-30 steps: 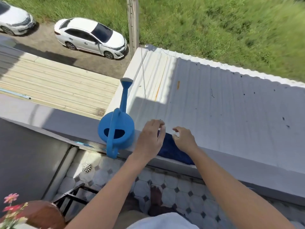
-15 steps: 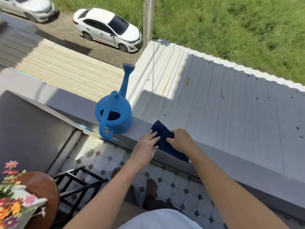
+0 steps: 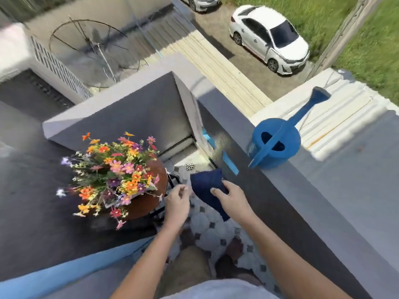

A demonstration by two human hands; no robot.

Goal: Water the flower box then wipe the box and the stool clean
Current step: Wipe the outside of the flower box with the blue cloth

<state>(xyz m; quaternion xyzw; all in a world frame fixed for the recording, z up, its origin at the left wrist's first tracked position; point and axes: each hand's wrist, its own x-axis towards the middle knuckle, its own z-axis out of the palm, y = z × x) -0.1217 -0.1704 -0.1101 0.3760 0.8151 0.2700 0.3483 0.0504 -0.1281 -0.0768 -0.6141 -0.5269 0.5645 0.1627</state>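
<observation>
A flower box [image 3: 112,169] full of orange, pink and purple flowers stands on a round brown stool [image 3: 159,175] at the left. My right hand [image 3: 232,198] grips a dark blue cloth [image 3: 206,186] in the air, just right of the stool. My left hand [image 3: 178,201] hovers beside the stool's edge with its fingers loosely curled and nothing in them. A blue watering can [image 3: 277,143] stands upright on the grey balcony ledge [image 3: 302,190], its spout pointing away to the right.
The tiled balcony floor [image 3: 207,221] with a small round drain [image 3: 189,166] lies below my hands. A grey wall [image 3: 121,117] closes the far end. Corrugated roofs and a white car [image 3: 268,38] lie far below the ledge.
The cloth has come off the ledge in my right hand and moved left toward the stool. My left hand has left the ledge too. My view has swung left onto the flowers.
</observation>
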